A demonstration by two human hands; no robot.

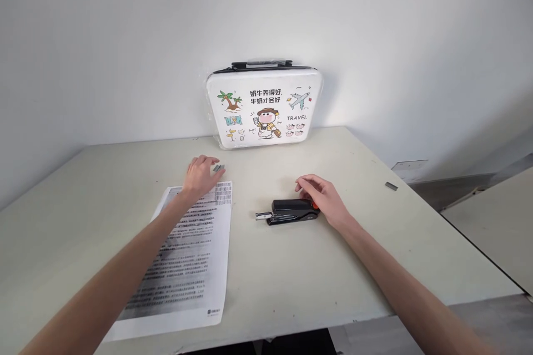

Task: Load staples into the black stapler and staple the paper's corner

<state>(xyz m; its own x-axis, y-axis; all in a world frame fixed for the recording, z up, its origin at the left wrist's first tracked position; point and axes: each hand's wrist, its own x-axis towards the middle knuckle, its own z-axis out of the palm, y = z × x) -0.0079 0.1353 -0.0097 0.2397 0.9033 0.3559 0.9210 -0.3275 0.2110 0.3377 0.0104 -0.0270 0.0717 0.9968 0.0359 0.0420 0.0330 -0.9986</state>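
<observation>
My left hand (200, 176) is over the upper edge of a printed sheet of paper (187, 266). Its thumb and forefinger are apart, on either side of small grey staple strips (219, 167). A black stapler (293, 211) with an orange part at its rear lies on its base, its metal staple tray sticking out to the left. At the stapler's rear end is my right hand (322, 195), its fingers curled around the back; part of that grip is hidden.
Another grey staple strip (391, 186) lies near the right edge of the pale table (266, 277). A white case (266, 105) with cartoon pictures and a black handle leans against the wall at the back. A wall socket (410, 165) shows beyond the table's right edge.
</observation>
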